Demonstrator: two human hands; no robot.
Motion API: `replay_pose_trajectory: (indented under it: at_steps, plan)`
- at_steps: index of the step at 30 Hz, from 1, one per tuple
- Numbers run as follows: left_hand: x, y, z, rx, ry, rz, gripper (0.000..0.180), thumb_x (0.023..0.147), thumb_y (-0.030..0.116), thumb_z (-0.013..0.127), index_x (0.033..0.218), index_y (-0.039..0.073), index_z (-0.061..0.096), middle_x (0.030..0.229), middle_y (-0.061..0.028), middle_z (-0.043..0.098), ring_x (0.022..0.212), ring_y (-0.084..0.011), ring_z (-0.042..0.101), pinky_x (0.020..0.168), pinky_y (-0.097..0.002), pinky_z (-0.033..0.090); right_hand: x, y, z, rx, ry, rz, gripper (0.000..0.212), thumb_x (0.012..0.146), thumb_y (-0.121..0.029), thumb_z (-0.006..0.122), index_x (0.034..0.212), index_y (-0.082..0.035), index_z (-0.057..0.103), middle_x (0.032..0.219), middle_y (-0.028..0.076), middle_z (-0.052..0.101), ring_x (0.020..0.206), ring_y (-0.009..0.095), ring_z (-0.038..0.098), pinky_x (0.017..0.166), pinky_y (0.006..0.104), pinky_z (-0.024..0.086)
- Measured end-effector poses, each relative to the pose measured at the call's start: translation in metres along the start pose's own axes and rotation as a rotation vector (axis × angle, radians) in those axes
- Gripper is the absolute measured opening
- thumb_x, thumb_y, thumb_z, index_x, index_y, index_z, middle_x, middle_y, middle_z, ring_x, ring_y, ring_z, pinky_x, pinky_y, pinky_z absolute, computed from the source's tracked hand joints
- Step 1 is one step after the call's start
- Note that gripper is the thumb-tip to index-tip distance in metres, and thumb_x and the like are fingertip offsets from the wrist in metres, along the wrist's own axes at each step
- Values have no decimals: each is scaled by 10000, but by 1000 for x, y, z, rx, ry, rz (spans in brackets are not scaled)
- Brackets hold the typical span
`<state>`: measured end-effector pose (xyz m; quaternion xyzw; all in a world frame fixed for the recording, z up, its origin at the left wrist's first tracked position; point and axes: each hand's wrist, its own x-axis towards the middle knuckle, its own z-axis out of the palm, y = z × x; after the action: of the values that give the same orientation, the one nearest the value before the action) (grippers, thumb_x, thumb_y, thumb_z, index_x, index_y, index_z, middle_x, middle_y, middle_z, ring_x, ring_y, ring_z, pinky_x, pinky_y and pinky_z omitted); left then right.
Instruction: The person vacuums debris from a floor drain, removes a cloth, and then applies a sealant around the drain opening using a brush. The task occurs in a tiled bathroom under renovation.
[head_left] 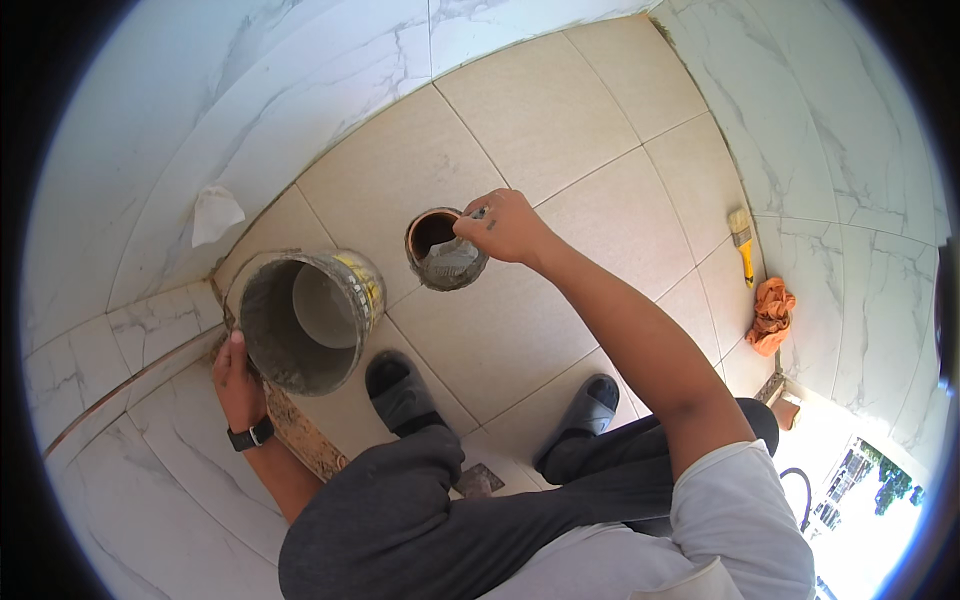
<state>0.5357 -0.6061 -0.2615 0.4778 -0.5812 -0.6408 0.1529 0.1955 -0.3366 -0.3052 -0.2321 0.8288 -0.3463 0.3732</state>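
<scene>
My left hand (238,385), with a black watch on its wrist, grips the near left rim of a grey-smeared bucket (258,325). The bucket tilts toward me, and its inside looks coated with a grey layer. Ahead of my feet stands a small round pot (411,248) with a brown inside and a grey-crusted edge. My right hand (505,230) is closed over the pot's right rim on the handle of a scraper (449,262). Its grey-smeared blade covers the near part of the pot's mouth. My fingers hide most of the handle.
Beige floor tiles (560,270) lie between marbled white walls (340,70). By the right wall are a yellow-handled brush (742,245) and a crumpled orange cloth (772,316). A white scrap (215,215) is at the left wall. My sandals (403,392) stand near the bucket.
</scene>
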Motion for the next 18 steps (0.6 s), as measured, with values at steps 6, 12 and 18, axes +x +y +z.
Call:
replay_pose_trajectory:
  at_steps: [6,12,18]
  plan:
    - [-2,-1,0,69,24,43,500,1019,369,605,1232,-83,626,1134,-106,695,997,-150,626,862,-285,475,0,-2,4,-19,-32,-48,423,738,-361,652,866,30,753,677,183,681,666,300,675,674,355,549]
    - [-5,-7,14,47,218,97,536,1005,376,624,1291,-78,607,1149,-110,688,1009,-169,626,902,-287,473,8,-11,-5,-213,23,-219,395,785,-350,649,850,27,748,702,211,684,673,307,683,667,369,546]
    - [-26,20,40,524,482,510,456,1011,346,610,1325,15,623,1224,-150,629,1087,-239,610,932,-353,480,-6,-17,5,-348,-184,-289,358,814,-335,662,898,3,743,722,226,679,736,381,683,731,432,559]
